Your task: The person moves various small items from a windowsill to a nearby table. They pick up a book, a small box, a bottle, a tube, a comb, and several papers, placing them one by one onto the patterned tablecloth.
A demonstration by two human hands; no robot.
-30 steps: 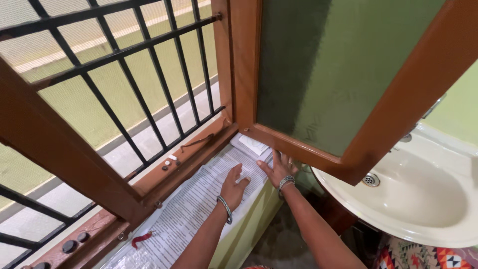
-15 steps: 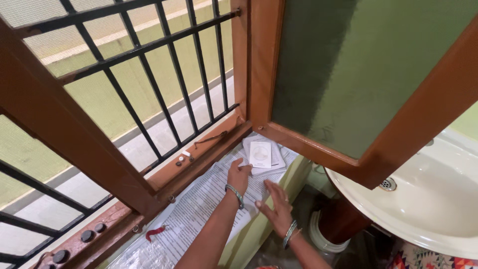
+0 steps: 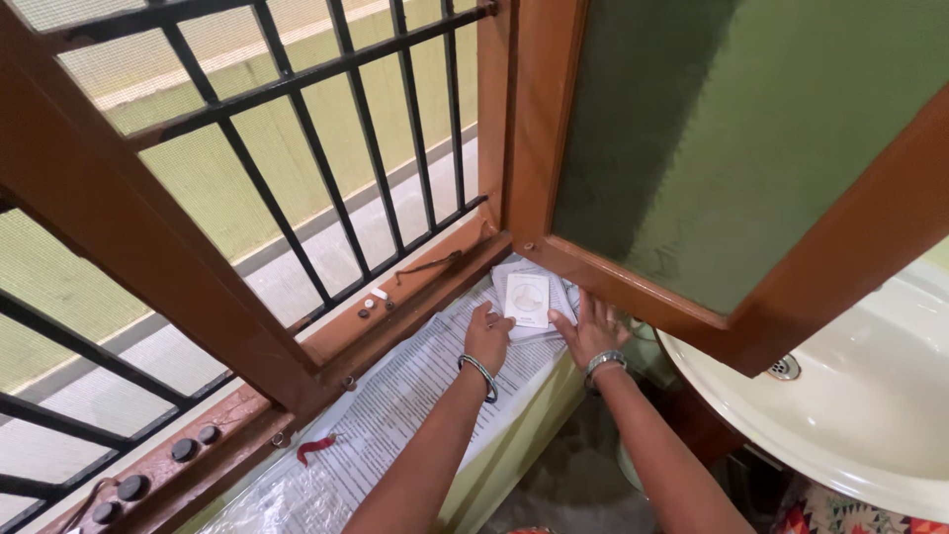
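I see a wooden window frame [image 3: 148,257] with black bars [image 3: 346,148], its green glass shutter [image 3: 732,148] swung open over a white sink [image 3: 860,415]. Below, printed paper [image 3: 395,415] lines the sill. At its far end lies a small stack of booklets [image 3: 529,297]. My left hand [image 3: 488,338] rests flat, fingers spread, touching the stack's near edge. My right hand [image 3: 591,331], also open, presses against its right side.

White square packet [image 3: 527,295] with round imprint, flat atop booklet stack [image 3: 554,318], sill's far end.
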